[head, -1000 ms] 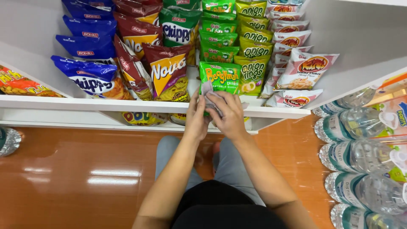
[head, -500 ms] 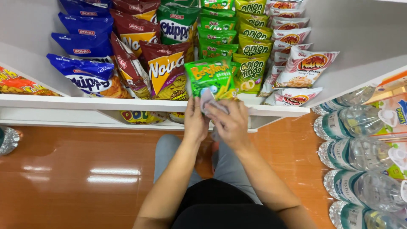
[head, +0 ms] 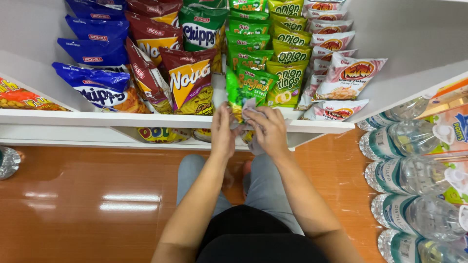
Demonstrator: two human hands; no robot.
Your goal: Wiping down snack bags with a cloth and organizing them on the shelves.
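Place: a shop aisle with a shiny orange-brown floor [head: 73, 195], seen from above; a white shelf [head: 97, 118] full of snack bags stands in front of the person.
Shelf rows: blue chip bags [head: 97, 87] at the left, dark red bags [head: 187, 78] next, green bags in the middle, pink-white bags [head: 348, 78] at the right.
Right side: clear water bottles [head: 414, 175] lie in a stack, well apart from the hands.
Thing in hand: a small bright green snack bag [head: 251, 87], standing a little tilted at the front edge of the shelf, at the head of the green row.
Left hand: the left hand [head: 223, 129] has its fingers curled around the lower left part of the green bag, so it is closed on it.
Right hand: the right hand [head: 265, 127] also grips the lower edge of the same bag; a pale piece, maybe a tag or cloth, shows between the fingers, but I cannot tell what it is.
Step in hand: in my judgement the person is setting the green bag at the front of its row, with both hands steadying its bottom.
Next move calls for: probably to stand the bag straight, facing front, in line with the bags behind, and to open the fingers gently so it does not fall off the edge.
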